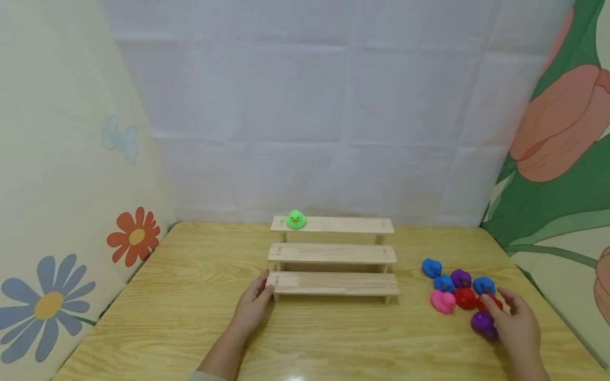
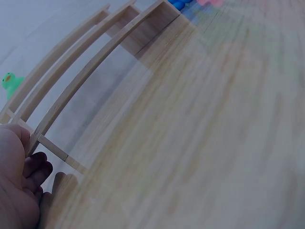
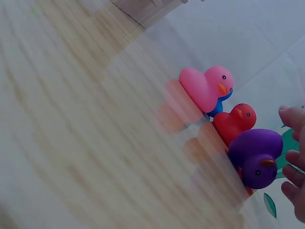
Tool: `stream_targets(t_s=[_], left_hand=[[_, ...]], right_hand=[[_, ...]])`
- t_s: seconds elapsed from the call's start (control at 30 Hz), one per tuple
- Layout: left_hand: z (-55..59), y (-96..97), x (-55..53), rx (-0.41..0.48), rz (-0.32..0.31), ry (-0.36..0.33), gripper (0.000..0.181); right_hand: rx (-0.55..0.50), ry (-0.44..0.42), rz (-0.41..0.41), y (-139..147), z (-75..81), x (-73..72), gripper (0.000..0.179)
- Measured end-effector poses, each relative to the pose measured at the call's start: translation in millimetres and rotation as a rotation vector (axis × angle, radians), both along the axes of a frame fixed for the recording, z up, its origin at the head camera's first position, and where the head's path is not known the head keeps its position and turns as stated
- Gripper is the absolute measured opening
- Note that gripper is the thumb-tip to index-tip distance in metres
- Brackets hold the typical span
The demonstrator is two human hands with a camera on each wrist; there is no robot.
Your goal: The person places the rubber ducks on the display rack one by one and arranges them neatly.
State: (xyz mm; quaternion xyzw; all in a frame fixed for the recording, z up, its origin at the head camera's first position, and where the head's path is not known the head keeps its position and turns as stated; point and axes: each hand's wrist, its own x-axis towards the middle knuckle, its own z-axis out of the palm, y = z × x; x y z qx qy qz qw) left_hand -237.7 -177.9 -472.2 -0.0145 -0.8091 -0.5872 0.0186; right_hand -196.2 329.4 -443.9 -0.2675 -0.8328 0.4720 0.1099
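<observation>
A three-tier wooden stand (image 1: 333,284) is in the middle of the table in the head view. At the left end of its lowest step, my left hand (image 1: 252,304) grips the corner; the left wrist view has the thumb by the board's end and curled fingers below. A green rubber duck (image 1: 296,220) sits on the top step, towards the left. On the right, my right hand (image 1: 517,323) reaches over a red duck (image 1: 491,304), its thumb and fingers spread. Just in front of that lies a purple duck (image 3: 257,148), tipped over.
More rubber ducks cluster on the table's right side: a pink duck (image 1: 442,301), another red duck (image 1: 465,299), a second purple duck (image 1: 460,278) and several blue ones (image 1: 431,268). A white cloth (image 1: 305,106) hangs behind the table, with flowered cloths on both sides.
</observation>
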Motion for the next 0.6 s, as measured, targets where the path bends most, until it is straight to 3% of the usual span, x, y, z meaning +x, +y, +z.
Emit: stream_targets(t_s=[0.6], left_hand=[[-1.6,0.3,-1.0,0.013,-0.016,0.011,0.054]], right_hand=[[0.009,-0.073,0.038,7.5,-11.0,-6.1,0.083]])
